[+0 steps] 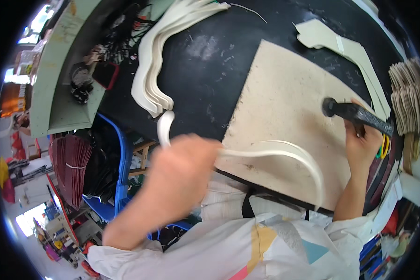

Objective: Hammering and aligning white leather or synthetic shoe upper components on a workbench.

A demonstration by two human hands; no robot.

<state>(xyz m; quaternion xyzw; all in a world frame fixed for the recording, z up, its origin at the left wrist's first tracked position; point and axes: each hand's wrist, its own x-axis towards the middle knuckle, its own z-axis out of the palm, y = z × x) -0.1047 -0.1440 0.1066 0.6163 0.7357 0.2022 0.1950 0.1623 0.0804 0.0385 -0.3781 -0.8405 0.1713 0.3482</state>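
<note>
My left hand (186, 163), blurred by motion, is closed round a curved off-white leather-like strip (266, 153). One end of the strip sticks out to the left, while the longer part bends rightward and down over the near part of a beige board (275, 88). At the board's right side, my right hand (363, 140) grips a black hammer (354, 113), its round face pointing left above the board. Most of the hammer's handle is hidden by my fingers. Past my left hand lies a bundle of similar curved strips (147, 74).
Behind the hammer, several flat off-white pieces (354, 52) lie on the black table (196, 51). A stack of beige pieces (406, 98) stands at the far right. To the left are a pale green shelf (63, 84), a blue bin (122, 163) and a tied maroon bundle (72, 168).
</note>
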